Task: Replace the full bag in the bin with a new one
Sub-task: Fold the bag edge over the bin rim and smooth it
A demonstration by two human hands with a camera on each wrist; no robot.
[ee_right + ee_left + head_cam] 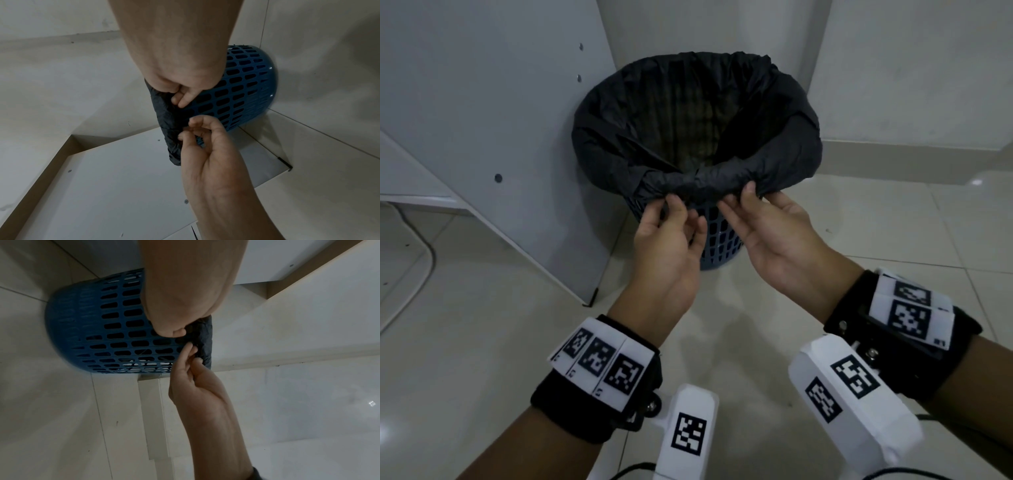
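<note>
A blue lattice bin (722, 240) stands on the floor in a corner, lined with a black bag (688, 102) whose top is folded out over the rim. The inside of the bag looks dark and hollow. My left hand (671, 214) pinches the bag's folded edge at the near rim. My right hand (748, 200) pinches the same edge just to its right, thumb on top. In the left wrist view the black fold (205, 340) bunches between both hands against the bin (92, 321). The right wrist view shows the bag's edge (164, 116) held beside the bin (246, 89).
A white cabinet panel (500, 120) stands close on the bin's left, and walls close in behind and to the right. A cable (428, 253) loops on the tiled floor (893, 233) at far left. Open floor lies in front of the bin.
</note>
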